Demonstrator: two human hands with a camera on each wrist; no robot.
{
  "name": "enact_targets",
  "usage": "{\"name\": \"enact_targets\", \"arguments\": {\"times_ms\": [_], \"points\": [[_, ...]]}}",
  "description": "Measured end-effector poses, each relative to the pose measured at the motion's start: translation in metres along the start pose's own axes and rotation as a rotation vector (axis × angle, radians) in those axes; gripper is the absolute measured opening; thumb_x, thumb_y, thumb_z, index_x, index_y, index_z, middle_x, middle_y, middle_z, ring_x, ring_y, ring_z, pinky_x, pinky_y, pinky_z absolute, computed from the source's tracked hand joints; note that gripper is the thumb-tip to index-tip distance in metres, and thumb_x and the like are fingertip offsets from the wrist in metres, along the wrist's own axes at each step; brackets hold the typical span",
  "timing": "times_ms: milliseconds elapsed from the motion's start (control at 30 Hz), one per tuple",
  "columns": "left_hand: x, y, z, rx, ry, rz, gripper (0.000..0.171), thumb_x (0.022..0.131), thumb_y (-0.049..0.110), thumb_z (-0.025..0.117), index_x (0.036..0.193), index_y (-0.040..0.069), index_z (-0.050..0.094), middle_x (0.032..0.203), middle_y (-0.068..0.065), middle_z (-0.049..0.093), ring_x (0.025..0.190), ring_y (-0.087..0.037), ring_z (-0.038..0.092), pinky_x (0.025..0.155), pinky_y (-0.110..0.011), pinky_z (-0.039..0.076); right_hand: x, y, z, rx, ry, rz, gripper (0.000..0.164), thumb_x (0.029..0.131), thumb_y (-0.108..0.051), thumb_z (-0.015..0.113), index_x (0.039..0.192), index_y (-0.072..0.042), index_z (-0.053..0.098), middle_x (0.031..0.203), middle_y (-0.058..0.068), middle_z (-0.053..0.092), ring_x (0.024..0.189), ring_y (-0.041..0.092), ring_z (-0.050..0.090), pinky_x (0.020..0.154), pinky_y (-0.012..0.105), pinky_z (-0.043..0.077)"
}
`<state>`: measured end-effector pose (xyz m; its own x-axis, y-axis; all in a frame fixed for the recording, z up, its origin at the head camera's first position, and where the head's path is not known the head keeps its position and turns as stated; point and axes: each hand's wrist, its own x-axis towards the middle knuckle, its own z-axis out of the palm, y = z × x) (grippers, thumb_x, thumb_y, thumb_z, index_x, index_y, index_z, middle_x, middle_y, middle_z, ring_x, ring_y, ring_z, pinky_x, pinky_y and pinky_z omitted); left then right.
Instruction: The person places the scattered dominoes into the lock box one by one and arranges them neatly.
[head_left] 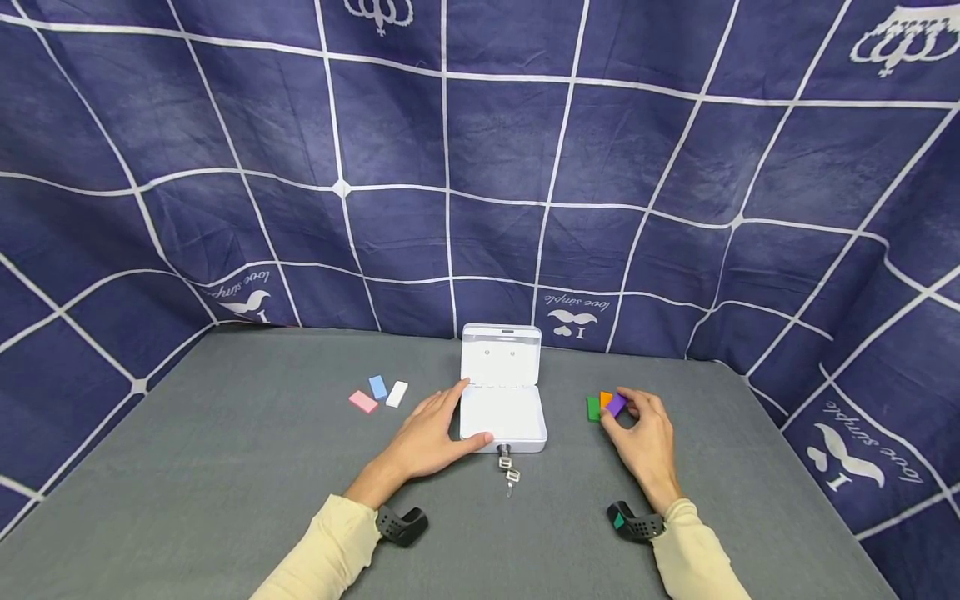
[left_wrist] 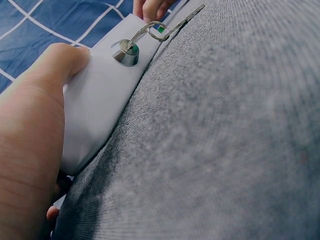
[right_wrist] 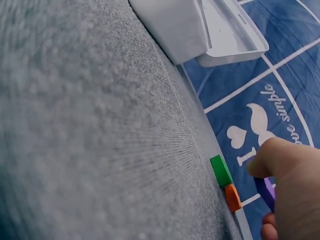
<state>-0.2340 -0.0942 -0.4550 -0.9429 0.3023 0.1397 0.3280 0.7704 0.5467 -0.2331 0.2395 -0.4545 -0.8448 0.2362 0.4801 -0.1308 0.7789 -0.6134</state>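
A white metal cash box (head_left: pixel 504 412) stands with its lid (head_left: pixel 500 357) raised, and a key with a ring (head_left: pixel 507 467) hangs from its front lock. My left hand (head_left: pixel 429 437) holds the box at its left side, the thumb over the front rim and the fingers along the side towards the hinge. On the right, my right hand (head_left: pixel 643 425) pinches a purple block (head_left: pixel 616 405) between thumb and fingers. In the right wrist view this purple block (right_wrist: pixel 266 194) is raised above the table, near a green block (right_wrist: pixel 221 171) and an orange block (right_wrist: pixel 232 198).
To the left of the box lie a pink block (head_left: pixel 363 402), a blue block (head_left: pixel 378 387) and a white block (head_left: pixel 397 394). Grey cloth (head_left: pixel 525 550) covers the table. Behind it hangs a blue curtain (head_left: pixel 495 133) with white lines.
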Motion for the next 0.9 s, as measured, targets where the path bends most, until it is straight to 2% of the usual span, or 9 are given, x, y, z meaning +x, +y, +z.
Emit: {"name": "enact_targets", "arguments": {"times_ms": [267,633,900], "points": [[0.001,0.001,0.000,-0.005,0.000,-0.003,0.099,0.082,0.076,0.060,0.159,0.024,0.026,0.159,-0.007,0.041,0.147,-0.032,0.039,0.122,-0.050,0.028,0.003,-0.012,-0.001,-0.002,-0.030,-0.001,0.041,0.082,-0.021,0.078,0.120,-0.006,0.070,0.118,0.017,0.065,0.099,0.032,0.067,0.088,0.047,0.050],[0.000,0.001,-0.001,-0.016,0.003,-0.004,0.100,0.081,0.074,0.062,0.159,0.023,0.026,0.159,-0.009,0.041,0.146,-0.034,0.039,0.120,-0.053,0.030,0.005,-0.028,-0.001,0.021,-0.048,-0.025,0.041,0.080,-0.021,0.081,0.118,-0.008,0.071,0.113,0.014,0.067,0.093,0.029,0.072,0.082,0.043,0.052],[0.001,-0.001,0.001,-0.015,0.004,-0.009,0.100,0.081,0.075,0.061,0.159,0.026,0.025,0.159,-0.008,0.040,0.147,-0.034,0.037,0.119,-0.054,0.030,0.010,-0.043,0.004,0.050,-0.087,-0.059,0.044,0.080,-0.023,0.082,0.119,-0.008,0.072,0.116,0.013,0.067,0.099,0.029,0.069,0.087,0.046,0.054]]}}
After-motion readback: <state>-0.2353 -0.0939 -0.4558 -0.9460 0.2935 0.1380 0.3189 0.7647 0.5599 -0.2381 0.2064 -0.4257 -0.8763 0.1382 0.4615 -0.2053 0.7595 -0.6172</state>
